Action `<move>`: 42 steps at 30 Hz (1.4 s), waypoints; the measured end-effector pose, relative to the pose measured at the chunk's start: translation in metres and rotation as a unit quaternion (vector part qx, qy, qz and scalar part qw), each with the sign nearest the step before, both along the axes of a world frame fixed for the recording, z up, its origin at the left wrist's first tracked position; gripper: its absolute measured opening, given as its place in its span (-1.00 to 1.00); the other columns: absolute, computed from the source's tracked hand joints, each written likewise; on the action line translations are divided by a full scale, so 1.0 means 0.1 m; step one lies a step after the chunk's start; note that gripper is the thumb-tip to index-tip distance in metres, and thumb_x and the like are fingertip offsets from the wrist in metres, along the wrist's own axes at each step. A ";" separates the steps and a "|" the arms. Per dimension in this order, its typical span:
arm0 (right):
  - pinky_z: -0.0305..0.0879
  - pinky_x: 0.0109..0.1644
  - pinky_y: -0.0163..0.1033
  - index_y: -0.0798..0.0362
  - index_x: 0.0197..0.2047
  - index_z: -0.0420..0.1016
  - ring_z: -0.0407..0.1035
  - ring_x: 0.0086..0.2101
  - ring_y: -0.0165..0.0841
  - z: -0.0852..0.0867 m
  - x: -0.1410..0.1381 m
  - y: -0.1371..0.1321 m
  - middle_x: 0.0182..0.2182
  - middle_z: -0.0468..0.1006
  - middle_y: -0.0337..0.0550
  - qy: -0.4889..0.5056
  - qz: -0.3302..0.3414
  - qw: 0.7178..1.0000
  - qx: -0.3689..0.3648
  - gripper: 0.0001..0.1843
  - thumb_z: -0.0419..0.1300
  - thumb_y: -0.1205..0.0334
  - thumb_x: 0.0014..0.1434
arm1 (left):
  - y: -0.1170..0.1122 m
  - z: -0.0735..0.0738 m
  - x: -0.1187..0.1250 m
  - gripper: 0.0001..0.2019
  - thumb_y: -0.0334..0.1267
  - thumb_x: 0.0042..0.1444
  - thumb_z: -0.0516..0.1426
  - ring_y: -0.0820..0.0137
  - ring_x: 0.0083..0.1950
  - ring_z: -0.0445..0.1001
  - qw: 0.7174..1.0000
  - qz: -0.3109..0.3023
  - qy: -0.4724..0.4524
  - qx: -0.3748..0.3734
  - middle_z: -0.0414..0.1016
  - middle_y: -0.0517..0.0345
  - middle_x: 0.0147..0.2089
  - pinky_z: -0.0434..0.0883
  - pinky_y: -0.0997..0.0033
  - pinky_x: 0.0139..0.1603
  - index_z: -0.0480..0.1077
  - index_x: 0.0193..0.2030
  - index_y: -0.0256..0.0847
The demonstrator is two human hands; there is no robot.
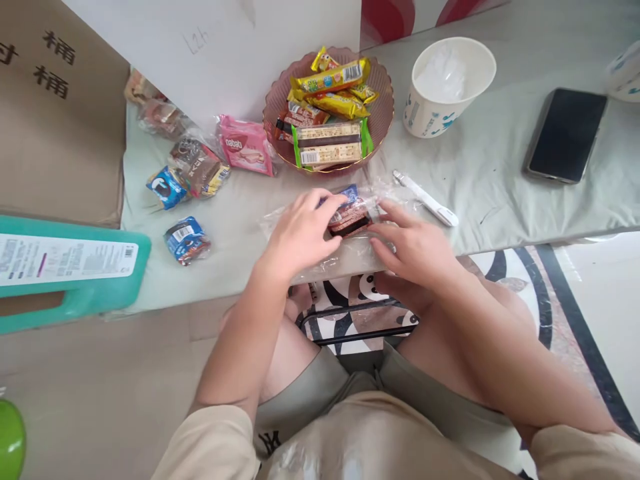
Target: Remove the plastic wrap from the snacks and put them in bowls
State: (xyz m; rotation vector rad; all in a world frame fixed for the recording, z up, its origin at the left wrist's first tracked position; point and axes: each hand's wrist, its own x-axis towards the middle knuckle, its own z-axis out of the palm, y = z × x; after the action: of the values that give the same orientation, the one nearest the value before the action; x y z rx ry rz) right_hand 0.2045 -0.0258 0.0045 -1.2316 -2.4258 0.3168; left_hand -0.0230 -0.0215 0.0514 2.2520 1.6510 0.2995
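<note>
On the cloth near the table's front edge lies a clear plastic bag (320,261) with a brown-red snack packet (351,217) and a blue-wrapped snack (352,195) on or in it; I cannot tell which. My left hand (306,230) curls its fingers and thumb about the left side of the brown-red packet. At the packet's right side is my right hand (413,241), fingers apart and stretched toward the plastic. A white box cutter (427,199) lies just beyond the right hand. Behind both hands stands a pink glass bowl (384,127) of wrapped snacks.
Left of the bowl are a pink wafer packet (246,145), several small bundled snacks (197,165) and a blue packet (186,240). A paper cup (431,120) with crumpled plastic and a phone (567,135) are at right. A teal jug (100,293) and cardboard box (70,140) border the left.
</note>
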 end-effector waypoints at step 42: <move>0.57 -0.02 -0.01 -0.10 0.14 0.46 0.63 -0.07 -0.13 0.15 -0.19 0.10 -0.04 0.69 -0.01 0.237 0.078 0.968 0.020 -0.57 0.38 0.15 0.23 | 0.40 -0.43 -0.42 -0.88 -0.36 0.22 0.01 0.48 -0.58 0.40 0.762 0.378 -0.506 -0.147 0.29 0.29 -0.51 -0.01 0.50 -0.59 0.26 -0.35 -0.13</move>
State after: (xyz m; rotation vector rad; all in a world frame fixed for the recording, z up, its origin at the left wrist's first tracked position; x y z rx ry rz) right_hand 0.1858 -0.0163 0.0198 -0.8305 -2.0988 0.5386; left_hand -0.0654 0.0188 0.0085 0.7405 1.6277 1.1088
